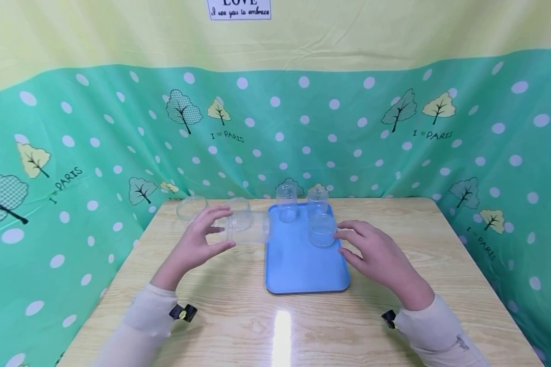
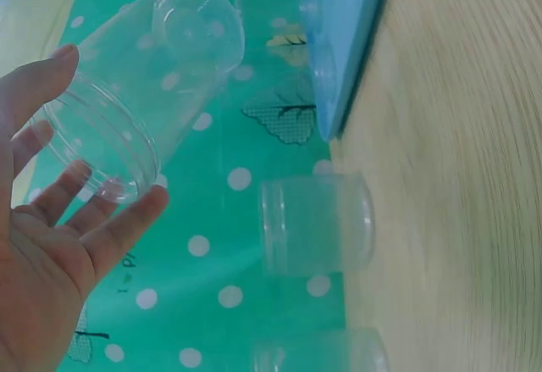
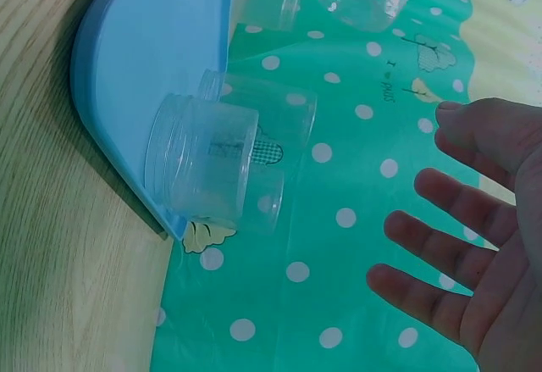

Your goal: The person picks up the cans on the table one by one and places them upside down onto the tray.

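My left hand grips a clear plastic jar around its threaded rim, thumb on one side and fingers on the other. The jar lies sideways in the air, its base toward the tray. In the left wrist view that jar looks empty and see-through. My right hand has its fingers spread loosely beside a short clear jar standing on the blue tray. The right wrist view shows the right hand apart from this jar, with nothing in its grasp.
Two taller clear jars, one at the left and one at the right, stand at the tray's back. Left of the tray, another jar and a wide one stand on the wooden table. A green dotted curtain borders the table.
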A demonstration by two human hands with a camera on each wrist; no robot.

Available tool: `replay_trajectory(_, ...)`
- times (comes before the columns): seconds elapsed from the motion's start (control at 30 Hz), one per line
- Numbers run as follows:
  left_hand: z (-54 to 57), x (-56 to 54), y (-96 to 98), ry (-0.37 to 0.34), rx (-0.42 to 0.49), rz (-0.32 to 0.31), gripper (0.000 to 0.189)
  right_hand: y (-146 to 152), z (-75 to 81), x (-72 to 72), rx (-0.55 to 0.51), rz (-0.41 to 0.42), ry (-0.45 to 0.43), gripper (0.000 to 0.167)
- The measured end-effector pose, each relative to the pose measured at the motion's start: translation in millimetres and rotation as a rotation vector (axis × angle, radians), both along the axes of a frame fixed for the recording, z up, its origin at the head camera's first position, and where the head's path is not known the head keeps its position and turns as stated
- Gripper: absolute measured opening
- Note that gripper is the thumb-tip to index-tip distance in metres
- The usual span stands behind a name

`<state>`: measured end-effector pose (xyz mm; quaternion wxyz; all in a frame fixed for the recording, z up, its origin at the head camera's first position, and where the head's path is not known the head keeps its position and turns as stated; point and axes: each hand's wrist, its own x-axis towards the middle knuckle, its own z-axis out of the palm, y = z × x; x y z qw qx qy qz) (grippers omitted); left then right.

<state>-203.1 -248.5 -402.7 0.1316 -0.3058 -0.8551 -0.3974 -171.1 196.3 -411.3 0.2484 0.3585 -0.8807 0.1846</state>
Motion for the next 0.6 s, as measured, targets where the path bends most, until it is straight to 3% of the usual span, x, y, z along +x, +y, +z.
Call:
replay_trajectory(0.17, 2.2, 6.1, 8.8, -0.011, 0.057, -0.017, 0.074, 1.4, 0.3, -0.2, -0.004, 0.011, 0.010, 0.039)
replay_trajectory(0.43, 26.7, 28.5, 25.6, -0.038, 0.086, -0.069, 0.068, 2.2, 2.4, 1.5, -0.010, 0.005, 0.009, 0.042)
replay_trajectory(0.6, 23.8, 27.9, 24.6, -0.069, 0.125, -0.094, 0.068, 1.5, 2.5, 0.6, -0.007, 0.006, 0.017, 0.042)
